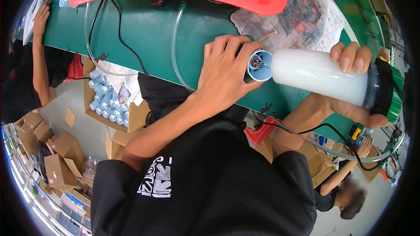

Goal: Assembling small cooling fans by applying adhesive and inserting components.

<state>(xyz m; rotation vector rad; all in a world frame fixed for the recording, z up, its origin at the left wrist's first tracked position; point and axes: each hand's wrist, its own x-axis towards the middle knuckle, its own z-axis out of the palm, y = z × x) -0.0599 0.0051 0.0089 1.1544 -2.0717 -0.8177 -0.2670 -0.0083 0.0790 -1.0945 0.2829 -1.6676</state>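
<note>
My left hand (225, 70) is closed around a light-blue round plastic housing (265, 78). Its open end faces right and shows ribs and a small metal part at the centre. In my right hand (354, 59) is a thick translucent dispensing syringe (306, 71) filled with white material, fingers over it and thumb beneath. A black collar and green cap (397, 91) close its far right end. The syringe's narrow tip meets the housing's open end; whether it touches the metal part I cannot tell. Thin coloured wires (267, 35) stick out behind my left hand.
A red tray (262, 8) of white finned parts stands on the green table (144, 22), beside printed paper (323, 26). Clear tubing (177, 39) and black cables cross the edge. A cardboard box (136, 116) of blue housings sits below. Other people work at left and lower right.
</note>
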